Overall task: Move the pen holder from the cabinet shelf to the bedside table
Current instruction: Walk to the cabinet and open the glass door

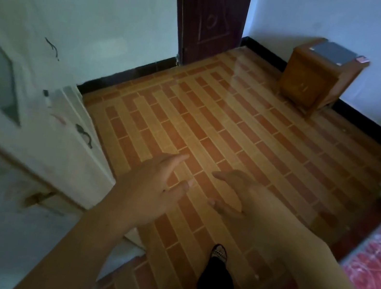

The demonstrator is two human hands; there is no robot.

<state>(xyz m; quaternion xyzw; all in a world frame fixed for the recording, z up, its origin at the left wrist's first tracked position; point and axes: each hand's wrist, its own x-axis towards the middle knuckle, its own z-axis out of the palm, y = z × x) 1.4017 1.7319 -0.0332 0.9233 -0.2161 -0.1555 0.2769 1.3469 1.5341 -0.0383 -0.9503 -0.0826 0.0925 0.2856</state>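
While both arms are reaching forward over the tiled floor [212, 128], I am seeing my left hand [157, 184] held out with fingers spread and loose, grasping nothing. My right hand [234, 193] is hanging just beside it, palm turned inward, fingers relaxed and likewise gripping nothing; the two hands are apart, not touching. To the left of my left hand, a white cabinet [36, 117] is standing with its doors blurred in this view, and I cannot make out the pen holder on any shelf of it or elsewhere. Well beyond my right hand, the wooden bedside table [318, 77] is sitting against the wall, carrying a flat grey item [333, 52] on top. A dark door [212, 15] is showing ahead of both hands. Below my right hand, a patterned shoe [219, 252] is resting on the tiles. No brand, label or legible writing is showing anywhere.
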